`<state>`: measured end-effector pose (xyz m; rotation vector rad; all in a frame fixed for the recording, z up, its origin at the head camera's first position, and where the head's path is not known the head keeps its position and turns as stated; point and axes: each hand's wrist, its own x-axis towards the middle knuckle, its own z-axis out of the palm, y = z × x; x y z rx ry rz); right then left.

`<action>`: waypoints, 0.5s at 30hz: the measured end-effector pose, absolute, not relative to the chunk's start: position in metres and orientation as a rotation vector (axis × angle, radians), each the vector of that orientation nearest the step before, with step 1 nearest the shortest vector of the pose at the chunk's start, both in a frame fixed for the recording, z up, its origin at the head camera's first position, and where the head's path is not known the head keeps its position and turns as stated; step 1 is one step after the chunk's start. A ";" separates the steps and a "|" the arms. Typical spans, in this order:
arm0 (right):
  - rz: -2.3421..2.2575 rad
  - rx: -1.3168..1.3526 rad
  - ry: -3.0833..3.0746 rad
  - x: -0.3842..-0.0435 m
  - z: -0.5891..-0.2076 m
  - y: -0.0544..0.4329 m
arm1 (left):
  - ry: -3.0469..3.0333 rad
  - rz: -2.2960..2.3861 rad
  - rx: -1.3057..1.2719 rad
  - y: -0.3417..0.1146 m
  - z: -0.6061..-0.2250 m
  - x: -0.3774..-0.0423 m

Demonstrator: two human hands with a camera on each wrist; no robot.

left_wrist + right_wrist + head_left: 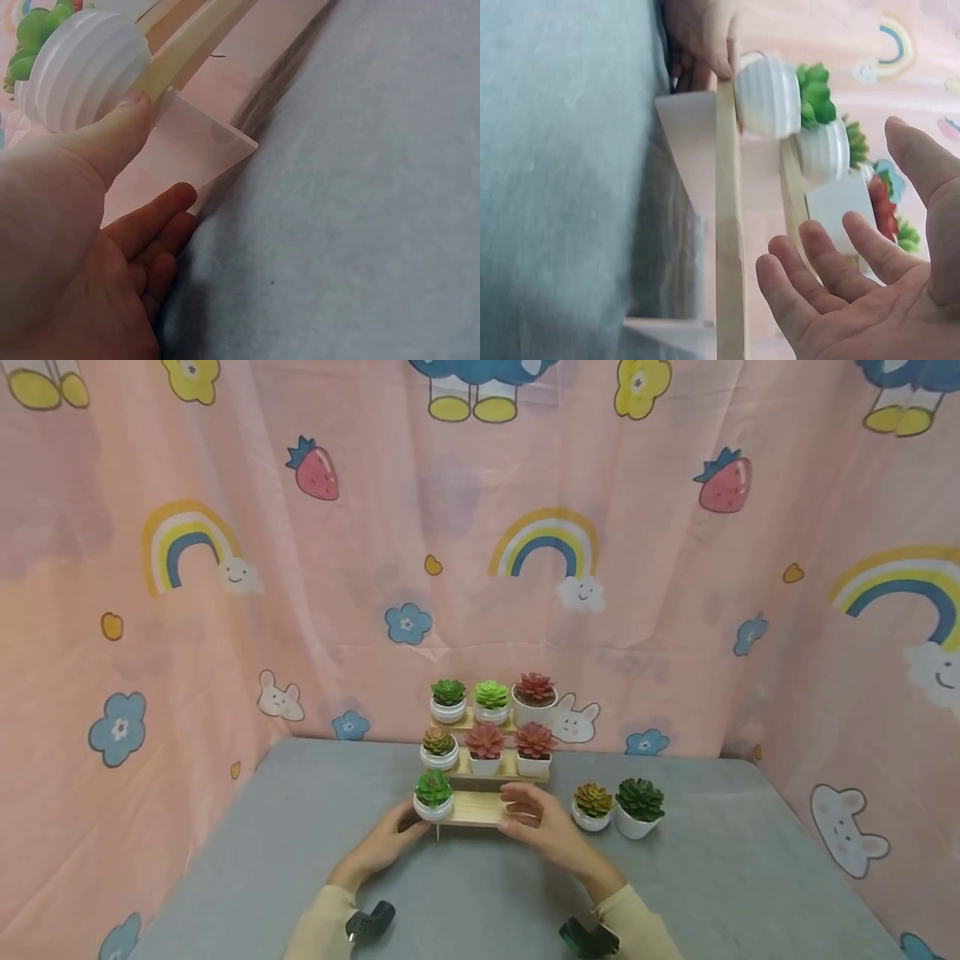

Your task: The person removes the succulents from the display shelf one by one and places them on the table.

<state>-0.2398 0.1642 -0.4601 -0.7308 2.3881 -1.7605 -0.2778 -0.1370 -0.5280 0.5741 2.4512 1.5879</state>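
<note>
A tiered wooden plant stand (480, 808) with pale translucent side supports (196, 139) carries small potted succulents. On its lowest board, at the left end, sits a green succulent in a ribbed white pot (432, 806). My left hand (384, 837) is at that end; its thumb (124, 124) touches the board just below the pot, while the other fingers, loosely bent, lie beside the side support. My right hand (546, 827) holds nothing. Its fingers (829, 266) are spread in front of the board's right part, with the palm turned toward the stand.
Three succulents (491, 700) stand on the top tier and three (484, 750) on the middle one. On the grey table (750, 877), right of the stand, are a yellow-brown succulent (592, 806) and a dark green one (639, 808). A pink patterned curtain (637, 668) hangs behind.
</note>
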 end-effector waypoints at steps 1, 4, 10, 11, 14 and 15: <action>-1.759 -0.745 2.386 -0.241 -0.460 0.161 | 2.454 1.587 0.576 -0.137 -0.528 -0.278; -1.755 -0.727 2.374 -0.244 -0.459 0.153 | 2.446 1.591 0.584 -0.135 -0.529 -0.279; -1.754 -0.664 2.340 -0.248 -0.456 0.134 | 2.428 1.605 0.562 -0.135 -0.531 -0.281; -1.755 -0.669 2.339 -0.249 -0.457 0.130 | 2.427 1.607 0.559 -0.136 -0.531 -0.281; -1.763 -0.689 2.340 -0.250 -0.458 0.122 | 2.431 1.606 0.550 -0.137 -0.530 -0.279; -1.765 -0.691 2.336 -0.251 -0.459 0.120 | 2.434 1.606 0.549 -0.137 -0.530 -0.278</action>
